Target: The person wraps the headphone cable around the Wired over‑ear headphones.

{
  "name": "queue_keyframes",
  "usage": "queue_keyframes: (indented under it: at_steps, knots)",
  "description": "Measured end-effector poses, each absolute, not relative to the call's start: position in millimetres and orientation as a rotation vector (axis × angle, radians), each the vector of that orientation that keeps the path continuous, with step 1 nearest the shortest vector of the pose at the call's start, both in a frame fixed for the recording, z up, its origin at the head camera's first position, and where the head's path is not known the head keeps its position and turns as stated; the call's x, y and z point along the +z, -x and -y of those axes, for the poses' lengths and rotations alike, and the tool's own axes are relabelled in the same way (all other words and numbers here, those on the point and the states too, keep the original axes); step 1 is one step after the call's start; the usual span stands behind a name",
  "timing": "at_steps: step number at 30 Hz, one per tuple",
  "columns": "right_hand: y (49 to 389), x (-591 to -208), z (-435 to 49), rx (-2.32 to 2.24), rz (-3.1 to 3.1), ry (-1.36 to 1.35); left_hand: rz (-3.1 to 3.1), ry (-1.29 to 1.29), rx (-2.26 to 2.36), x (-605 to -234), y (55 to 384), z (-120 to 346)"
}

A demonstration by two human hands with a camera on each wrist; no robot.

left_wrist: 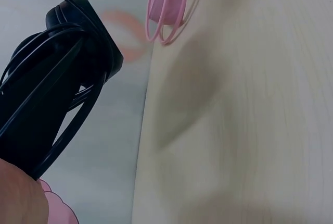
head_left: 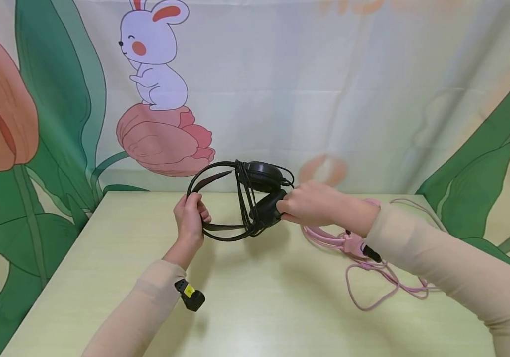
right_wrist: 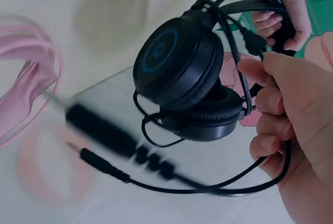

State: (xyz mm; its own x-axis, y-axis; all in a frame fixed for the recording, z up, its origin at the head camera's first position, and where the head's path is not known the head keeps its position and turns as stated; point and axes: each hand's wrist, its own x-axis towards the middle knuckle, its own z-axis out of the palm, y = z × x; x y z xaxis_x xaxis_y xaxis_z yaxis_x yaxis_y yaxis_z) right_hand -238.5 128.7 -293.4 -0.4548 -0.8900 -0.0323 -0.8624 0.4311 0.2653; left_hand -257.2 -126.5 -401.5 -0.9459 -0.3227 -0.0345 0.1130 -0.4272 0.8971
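Black over-ear headphones (head_left: pixel 261 174) are held up above the table, with their cord wound around the band and earcups. My left hand (head_left: pixel 190 218) grips the headband at its left side. Over by the earcups, my right hand (head_left: pixel 313 203) pinches the black cable (right_wrist: pixel 234 188) between thumb and curled fingers. In the right wrist view, two loose cable ends hang out: a USB-like plug (right_wrist: pixel 101 130), blurred, and a slim audio jack (right_wrist: pixel 101 164). A blue ring logo marks one earcup (right_wrist: pixel 161 54). The left wrist view shows the wrapped cord (left_wrist: pixel 78 31) close up.
Pink headphones (head_left: pixel 350 243) with a looped pink cord (head_left: pixel 371 307) lie on the table (head_left: pixel 246 307) at right, partly hidden by my right forearm. A printed curtain (head_left: pixel 259 74) hangs behind the table's far edge. A small black camera (head_left: pixel 190 295) sits at my left wrist.
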Motion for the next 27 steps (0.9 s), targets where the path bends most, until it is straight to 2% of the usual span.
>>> queue_keyframes:
  at_steps: [17, 27]
  knots:
    - [264, -285, -146, -0.736, 2.108, -1.545, 1.782, -0.22, -2.543, -407, 246, 121]
    - [282, -282, -158, -0.694, 1.939, -1.526, 1.811, -0.153, -2.642, -413, 240, 117]
